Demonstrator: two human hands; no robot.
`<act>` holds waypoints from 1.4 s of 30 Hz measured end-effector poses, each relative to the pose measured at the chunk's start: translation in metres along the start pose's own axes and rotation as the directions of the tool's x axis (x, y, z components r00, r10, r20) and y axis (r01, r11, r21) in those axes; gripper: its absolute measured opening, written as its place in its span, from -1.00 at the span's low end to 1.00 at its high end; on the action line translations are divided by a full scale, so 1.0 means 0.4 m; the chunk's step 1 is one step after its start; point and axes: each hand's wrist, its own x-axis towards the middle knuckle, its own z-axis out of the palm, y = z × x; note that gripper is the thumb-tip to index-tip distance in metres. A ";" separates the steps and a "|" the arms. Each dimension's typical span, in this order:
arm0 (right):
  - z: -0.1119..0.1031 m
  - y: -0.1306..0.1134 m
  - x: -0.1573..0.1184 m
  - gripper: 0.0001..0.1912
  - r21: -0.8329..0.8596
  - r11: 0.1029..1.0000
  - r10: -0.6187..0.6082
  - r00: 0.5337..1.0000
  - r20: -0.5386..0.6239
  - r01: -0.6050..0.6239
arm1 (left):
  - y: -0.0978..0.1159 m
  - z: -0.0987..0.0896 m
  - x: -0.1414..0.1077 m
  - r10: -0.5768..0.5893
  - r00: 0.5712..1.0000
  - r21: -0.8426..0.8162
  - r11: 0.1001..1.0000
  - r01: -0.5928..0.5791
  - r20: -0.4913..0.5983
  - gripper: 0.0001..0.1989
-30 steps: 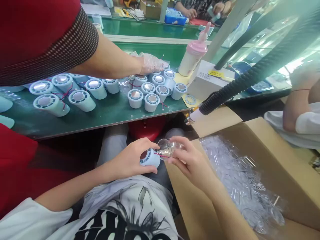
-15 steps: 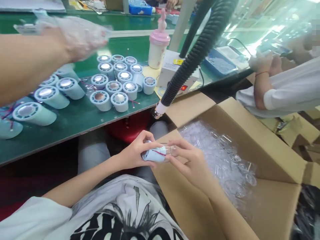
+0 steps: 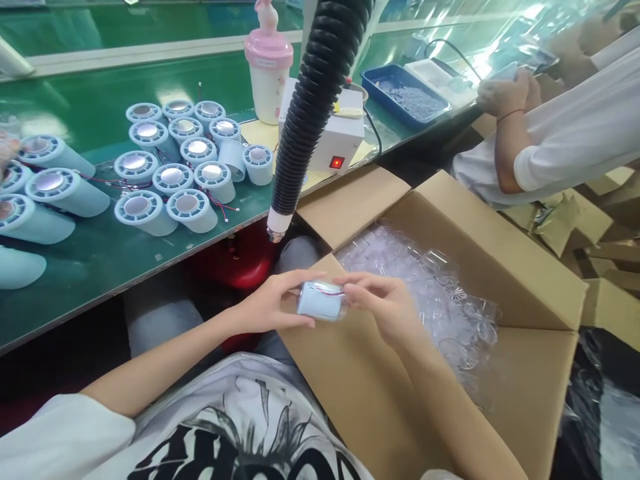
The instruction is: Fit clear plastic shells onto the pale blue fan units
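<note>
Above the cardboard box's near flap, a light blue cylinder [image 3: 319, 301] with a dark red wire lies sideways between my hands. A clear plastic cover [image 3: 343, 308] surrounds much of it, its edge showing at the right end. My left hand [image 3: 267, 303] grips the cylinder's left end, thumb and fingers on opposite sides. At the other end my right hand [image 3: 383, 300] is closed, fingertips pinching the cover and wire. Whether the right fingers hold the wire itself is hard to make out.
Several similar blue cylinders [image 3: 197, 150] stand on the green bench [image 3: 170, 257]. An open cardboard box [image 3: 505, 260] holds clear plastic covers. A black hose [image 3: 320, 87] hangs before a white device [image 3: 345, 137]. Blue tray [image 3: 405, 97] and pink-lidded bottle [image 3: 270, 73] stand behind; another person's hands [image 3: 510, 93] work at right.
The clear cover has slid left over the blue cylinder. Another person's plastic-wrapped hand has withdrawn to the left edge. The view has shifted right.
</note>
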 end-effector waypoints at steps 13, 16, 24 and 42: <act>0.026 0.011 -0.025 -0.55 -0.168 0.899 -0.329 0.875 0.354 0.405 | 0.094 -0.035 -0.084 -0.207 0.977 -0.278 0.943 0.185 -0.051 -0.31; 0.028 -0.002 -0.031 -0.54 -0.126 0.929 -0.283 0.887 0.364 0.348 | 0.103 -0.041 -0.093 -0.143 0.989 -0.260 0.957 0.130 -0.033 -0.29; 0.117 0.074 0.033 -0.49 0.252 0.956 -0.207 0.950 0.232 0.147 | 0.034 -0.076 -0.075 -0.344 0.916 -0.444 0.867 0.226 -0.207 -0.25; 0.197 0.149 0.171 -0.45 0.396 0.895 -0.250 0.966 0.062 0.206 | -0.009 -0.195 0.018 -0.356 0.892 -0.473 0.859 0.196 -0.277 -0.39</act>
